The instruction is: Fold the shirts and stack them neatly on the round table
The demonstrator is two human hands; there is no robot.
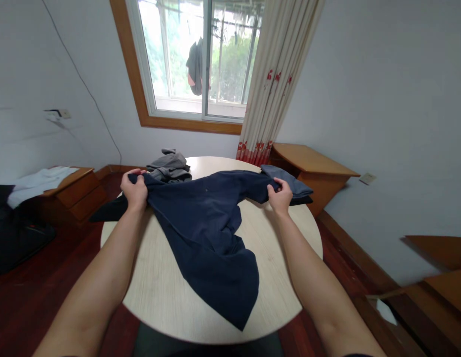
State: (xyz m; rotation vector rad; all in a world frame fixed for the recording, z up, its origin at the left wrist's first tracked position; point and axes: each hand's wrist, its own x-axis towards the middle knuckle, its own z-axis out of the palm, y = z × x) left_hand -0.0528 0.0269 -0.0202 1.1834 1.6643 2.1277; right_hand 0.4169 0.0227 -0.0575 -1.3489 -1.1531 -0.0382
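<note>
A dark navy garment, its exact kind unclear, stretches between my two hands over a round pale table. My left hand is closed on its left end, near the far left of the table. The other end, narrow like a sleeve or leg, is pinched in my right hand. Between them the cloth sags and drapes toward me, its lower tip near the table's front edge. Beyond my left hand lies a crumpled grey garment. Folded blue-grey cloth rests just behind my right hand, with something black under it.
Black cloth overhangs the table's left edge. A wooden desk stands behind on the right, beside a long curtain and a window. At left, white cloth lies on a low wooden cabinet.
</note>
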